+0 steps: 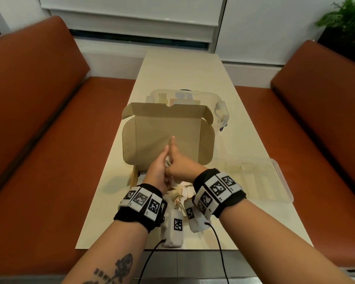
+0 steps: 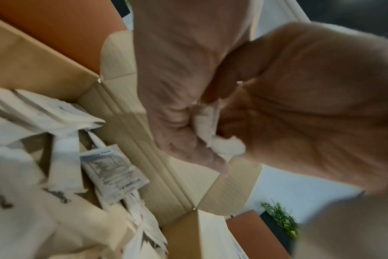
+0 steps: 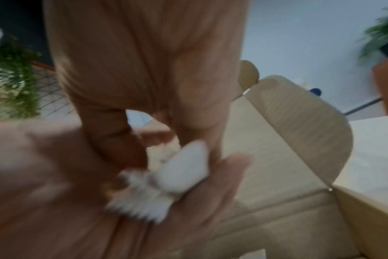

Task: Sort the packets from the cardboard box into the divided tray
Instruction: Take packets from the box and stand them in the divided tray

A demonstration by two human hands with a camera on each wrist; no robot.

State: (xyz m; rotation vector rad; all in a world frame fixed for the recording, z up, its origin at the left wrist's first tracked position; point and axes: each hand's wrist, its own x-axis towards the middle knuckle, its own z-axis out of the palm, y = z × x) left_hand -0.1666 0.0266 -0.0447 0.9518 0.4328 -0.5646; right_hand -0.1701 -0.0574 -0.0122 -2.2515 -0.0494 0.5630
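Above the open cardboard box (image 1: 168, 128) my two hands meet, with a small bunch of white packets (image 1: 168, 161) held between them. My left hand (image 1: 158, 169) grips the bunch from the left. My right hand (image 1: 179, 168) grips it from the right, one finger sticking up. In the left wrist view the packets (image 2: 210, 122) are wedged between both hands; in the right wrist view the packets (image 3: 166, 175) are blurred. More packets (image 2: 115, 173) lie loose in the box (image 2: 55, 70). The clear divided tray (image 1: 283, 181) lies to the right of the box.
A clear lidded container (image 1: 209, 95) with items inside stands behind the box lid. The narrow beige table (image 1: 182, 66) runs between two orange benches (image 1: 39, 119). A potted plant (image 1: 348, 21) is at the far right. Wrist cables (image 1: 219, 242) hang over the table's near edge.
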